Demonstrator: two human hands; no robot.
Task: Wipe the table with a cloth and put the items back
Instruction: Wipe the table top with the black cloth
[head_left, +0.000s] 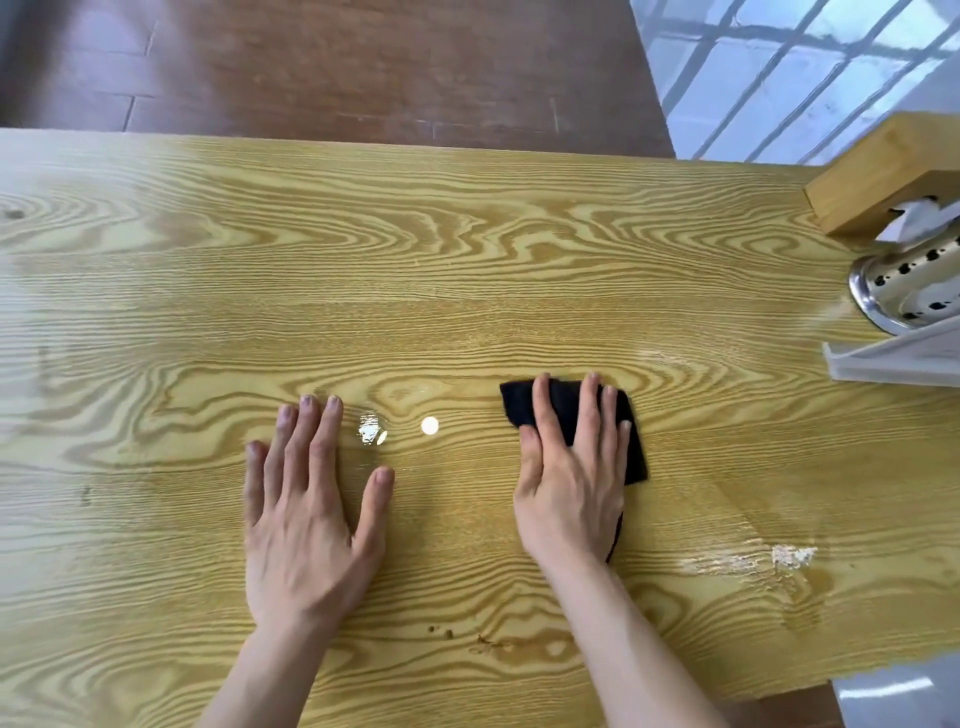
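A yellow wood-grain table (415, 270) fills the view. A black cloth (566, 413) lies flat on it, right of centre. My right hand (571, 478) presses down on the cloth with its fingers spread over it, and cloth edges show beyond the fingertips and beside the wrist. My left hand (311, 509) rests palm down on the bare wood to the left, fingers apart, holding nothing. Between the hands shine two bright spots (400, 428) on the surface.
At the right edge stand a wooden tissue box (883, 171) with a white tissue, a perforated steel holder (909, 286) and a white stand (893, 358). A pale streaky patch (753, 561) marks the wood at the lower right. Dark floor lies beyond the far edge.
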